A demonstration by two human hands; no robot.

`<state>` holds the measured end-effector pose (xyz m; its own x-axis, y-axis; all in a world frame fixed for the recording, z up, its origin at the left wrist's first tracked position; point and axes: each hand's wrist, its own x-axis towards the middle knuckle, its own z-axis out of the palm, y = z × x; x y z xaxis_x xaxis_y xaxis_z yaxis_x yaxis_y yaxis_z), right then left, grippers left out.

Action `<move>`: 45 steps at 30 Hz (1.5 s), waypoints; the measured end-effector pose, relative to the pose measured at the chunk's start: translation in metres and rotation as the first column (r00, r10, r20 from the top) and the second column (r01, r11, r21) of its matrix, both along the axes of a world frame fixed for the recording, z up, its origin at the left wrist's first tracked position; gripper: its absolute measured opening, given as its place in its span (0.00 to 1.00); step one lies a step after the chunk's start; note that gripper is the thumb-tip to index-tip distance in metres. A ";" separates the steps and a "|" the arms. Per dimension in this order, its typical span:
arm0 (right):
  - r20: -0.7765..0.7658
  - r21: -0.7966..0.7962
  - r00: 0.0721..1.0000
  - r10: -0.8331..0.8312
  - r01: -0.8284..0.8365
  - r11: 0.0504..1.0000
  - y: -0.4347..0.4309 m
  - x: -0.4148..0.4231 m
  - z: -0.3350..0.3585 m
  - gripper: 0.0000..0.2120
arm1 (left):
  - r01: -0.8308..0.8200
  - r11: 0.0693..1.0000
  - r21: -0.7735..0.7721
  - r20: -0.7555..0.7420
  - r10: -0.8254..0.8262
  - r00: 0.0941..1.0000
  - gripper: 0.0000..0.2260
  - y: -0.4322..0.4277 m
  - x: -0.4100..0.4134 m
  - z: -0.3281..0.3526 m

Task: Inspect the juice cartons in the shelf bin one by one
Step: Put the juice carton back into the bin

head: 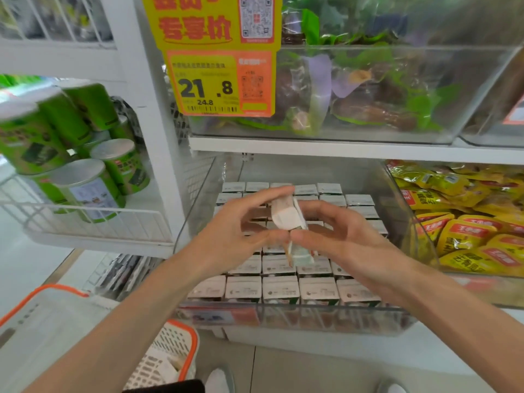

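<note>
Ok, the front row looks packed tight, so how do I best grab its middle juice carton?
Probably come straight down and pinch the top edges of the middle front-row carton. Only its flat top shows, neighbours flank both sides, and the clear bin wall blocks the front.

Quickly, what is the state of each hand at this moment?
Left hand: pinches a juice carton between fingers and thumb.
Right hand: holds the same carton from the other side.

The white shelf (pixel 354 347) before me carries a clear bin (pixel 312 319) packed with rows of juice cartons (pixel 280 289), with yellow snack packets (pixel 465 236) just to its right.
</note>
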<state>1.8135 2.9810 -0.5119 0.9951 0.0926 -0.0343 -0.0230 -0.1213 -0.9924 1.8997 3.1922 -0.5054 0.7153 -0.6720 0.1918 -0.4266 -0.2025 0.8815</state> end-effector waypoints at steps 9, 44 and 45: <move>0.166 -0.097 0.963 0.212 -0.199 0.975 0.066 0.010 0.015 0.22 | -0.236 0.970 0.057 0.290 0.210 0.934 0.27 0.071 -0.026 0.045; -0.096 -0.942 0.819 0.566 -0.257 0.213 0.268 0.057 -0.102 0.09 | -0.263 0.681 0.684 -0.106 0.449 0.887 0.27 0.267 -0.073 -0.402; -0.090 -0.934 0.823 0.560 -0.265 0.239 0.267 0.055 -0.099 0.10 | -0.242 0.677 0.695 -0.111 0.433 0.894 0.30 0.270 -0.074 -0.395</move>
<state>1.8689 3.2481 -0.6108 0.8121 0.5523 -0.1881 0.5110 -0.8289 -0.2274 1.8256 3.4624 -0.9002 0.8743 -0.2594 -0.4102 -0.0010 -0.8462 0.5329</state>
